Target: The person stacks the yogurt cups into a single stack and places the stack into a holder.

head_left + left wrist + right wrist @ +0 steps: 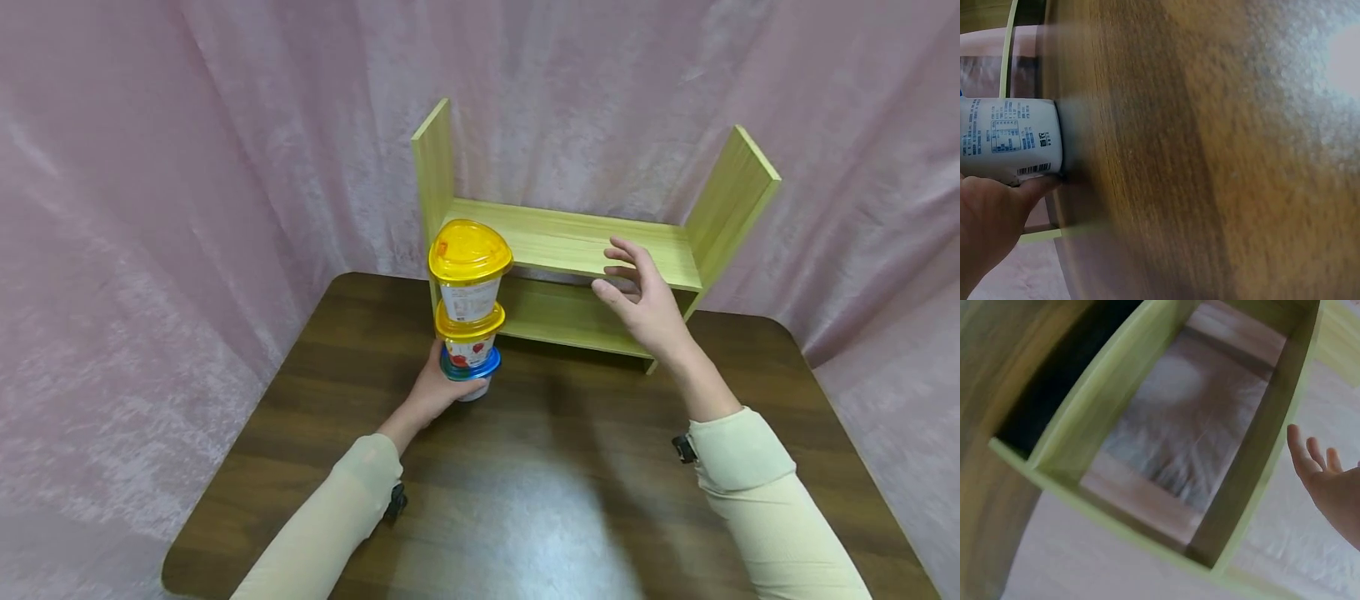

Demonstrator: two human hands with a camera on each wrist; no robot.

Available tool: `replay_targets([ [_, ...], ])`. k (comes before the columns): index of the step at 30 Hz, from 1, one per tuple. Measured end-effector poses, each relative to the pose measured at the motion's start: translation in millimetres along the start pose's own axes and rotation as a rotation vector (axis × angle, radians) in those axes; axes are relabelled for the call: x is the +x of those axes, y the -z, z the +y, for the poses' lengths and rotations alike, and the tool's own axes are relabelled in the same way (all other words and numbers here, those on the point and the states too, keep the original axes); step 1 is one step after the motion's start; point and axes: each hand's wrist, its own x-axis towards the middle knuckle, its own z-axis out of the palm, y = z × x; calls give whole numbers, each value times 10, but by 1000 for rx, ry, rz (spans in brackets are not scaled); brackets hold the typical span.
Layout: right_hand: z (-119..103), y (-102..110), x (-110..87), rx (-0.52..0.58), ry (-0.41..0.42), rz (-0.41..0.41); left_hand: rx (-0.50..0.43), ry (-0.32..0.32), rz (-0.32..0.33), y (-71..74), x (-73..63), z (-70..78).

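Three lidded plastic tubs stand in a stack at the left front of the wooden shelf (570, 237). The top tub (471, 300) has a domed yellow lid, the middle tub (468, 351) a yellow lid and red fruit print. Lowest is a white tub (1010, 137) with a blue lid (483, 364); printed text and a barcode show on its side in the left wrist view. My left hand (438, 387) grips this lowest tub, thumb at the near side, other fingers mostly hidden behind it. Holding nothing, my right hand (648, 308) hovers before the shelf's right half, fingers spread and loosely bent.
The shelf has two boards between tall side panels, the right panel (727, 208) close beyond my right hand. Beneath is a dark brown wooden table (525, 500) with rounded corners. Pink curtains (570, 100) hang behind and at both sides.
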Motion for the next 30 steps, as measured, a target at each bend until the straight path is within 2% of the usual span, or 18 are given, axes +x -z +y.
replay_targets([
  [7,150,221,-187,-16,-15,174,-13,18,-26,22,17,55],
  [13,267,393,-317,-37,-5,275,-21,59,-43,13,17,59],
  [20,362,576,-366,-46,22,401,-14,32,-23,1,3,24],
  [26,280,641,-422,-88,52,595,8,23,5,-17,-1,6],
  [28,257,654,-429,-107,32,657,16,25,3,-24,2,6],
  [30,323,684,-396,-124,-19,676,16,32,-5,-19,6,6],
])
